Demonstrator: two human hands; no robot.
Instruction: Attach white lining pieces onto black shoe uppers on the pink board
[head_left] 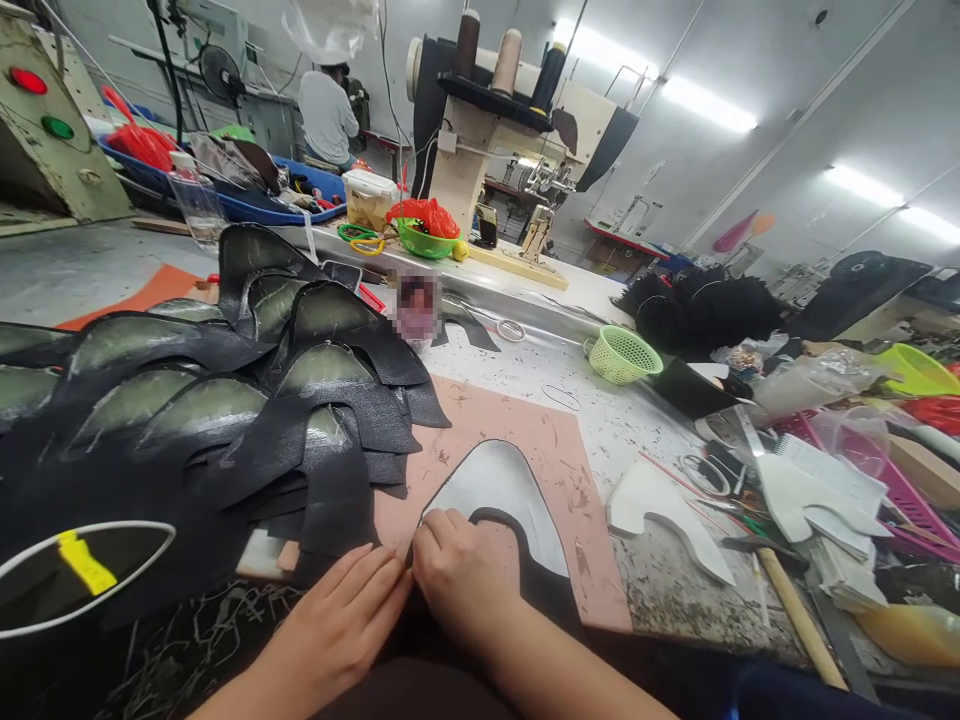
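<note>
A black shoe upper (536, 500) with a pale grey-white lining at its curved toe lies on the pinkish board in front of me. My right hand (457, 565) is closed, its curled fingers gripping the left edge of this upper. Close against it, my left hand (356, 605) has its fingers pressed together, the tips meeting the same edge. The fingertips of both hands hide what is pinched between them. Left of my hands, several more black uppers (330, 370) with shiny greenish toe linings are piled in overlapping layers.
The pink board (600, 590) rests on a worn table. To the right are white shaped pieces (660, 510), a wooden-handled hammer (802, 620) and a green basket (624, 355). A sewing machine (480, 150) with thread cones stands behind. A person (326, 115) sits farther back.
</note>
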